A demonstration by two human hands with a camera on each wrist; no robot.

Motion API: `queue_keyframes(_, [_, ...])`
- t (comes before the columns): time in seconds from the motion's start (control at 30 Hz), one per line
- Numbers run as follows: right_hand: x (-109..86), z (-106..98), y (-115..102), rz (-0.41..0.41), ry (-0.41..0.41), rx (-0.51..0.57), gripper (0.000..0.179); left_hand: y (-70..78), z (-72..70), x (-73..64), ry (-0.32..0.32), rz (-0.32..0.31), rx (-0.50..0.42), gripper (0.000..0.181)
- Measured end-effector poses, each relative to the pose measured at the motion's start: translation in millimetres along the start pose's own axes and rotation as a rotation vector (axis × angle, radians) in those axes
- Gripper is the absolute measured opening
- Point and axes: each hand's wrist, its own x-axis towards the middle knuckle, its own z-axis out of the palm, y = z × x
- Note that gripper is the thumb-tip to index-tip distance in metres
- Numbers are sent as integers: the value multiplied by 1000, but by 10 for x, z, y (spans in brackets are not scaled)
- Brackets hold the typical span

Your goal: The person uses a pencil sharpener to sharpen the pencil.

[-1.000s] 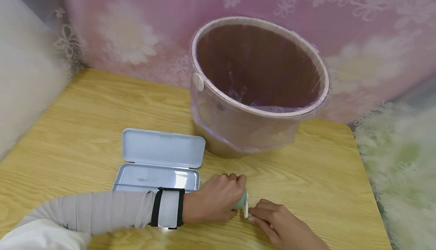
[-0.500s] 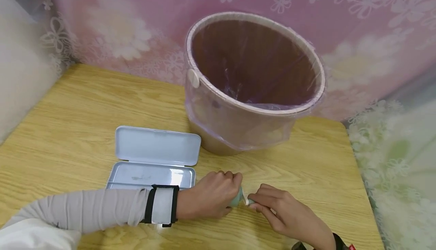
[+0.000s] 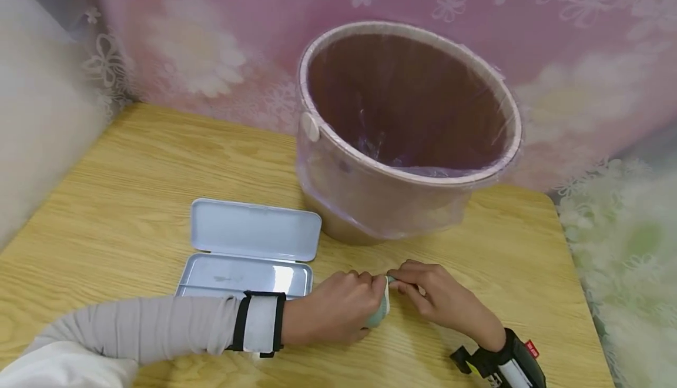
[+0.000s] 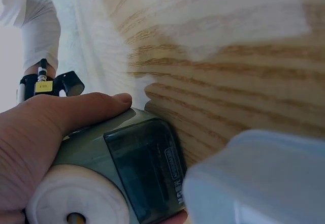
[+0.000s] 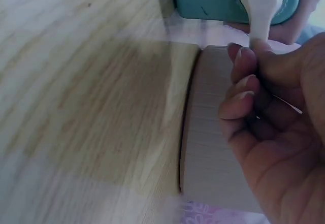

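Observation:
My left hand (image 3: 341, 308) grips a green hand-crank pencil sharpener (image 3: 377, 318) on the table, its fingers wrapped over the body. In the left wrist view, the sharpener's dark see-through shavings drawer (image 4: 144, 170) and round white front (image 4: 76, 196) show, with something orange-brown in the middle hole. My right hand (image 3: 441, 297) pinches the knob end of the white crank (image 5: 261, 5), which sticks out of the sharpener's right end. Fingertips and thumb hide the knob in the right wrist view. Left of the sharpener, a light blue pencil case (image 3: 256, 230) lies open, partly behind my left wrist.
A large brown bin (image 3: 349, 223) with a pale rim and a clear purplish liner stands behind the hands. Wood-grain table (image 3: 158, 153) extends on both sides. A pink flowered cloth (image 3: 254, 35) hangs at the back.
My right hand has swung the crank round, from the near side up to the far side of the sharpener. My left hand keeps its grip. The head view has shifted slightly.

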Motion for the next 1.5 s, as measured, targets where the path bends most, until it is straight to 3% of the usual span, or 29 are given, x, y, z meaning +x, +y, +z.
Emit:
queue_keyframes(0.1, [-70,80,51,33,-15,27,22,48,12,7,2,-15,9,57])
queue_keyframes(0.3, [-81,290,72,69,-37,49,21,12,2,-1,24,-57,26,50])
queue_keyframes(0.47, [-169,369,8,71,-83,67,19,26,37,55,35,-84,9,37])
queue_keyframes(0.63, [-318,371,-131,80,-94,83,16,89,56,103,14,-109,-21,42])
queue_keyframes(0.73, [-416,329,-249,108,-96,147,16,111,50,109,-5,-107,-41,46])
queue_keyframes(0.9, [-460,149,-392,89,-14,188,21,81,22,135,-6,-102,-29,45])
queue_keyframes(1.2, [-404,10,-455,56,8,168,21,61,10,137,-14,-52,-17,47])
queue_keyframes(1.37, [-310,-78,-350,37,100,119,27,57,35,135,3,-20,20,49])
queue_keyframes(1.5, [-163,-94,-136,62,97,80,25,52,32,123,-1,-20,24,53])
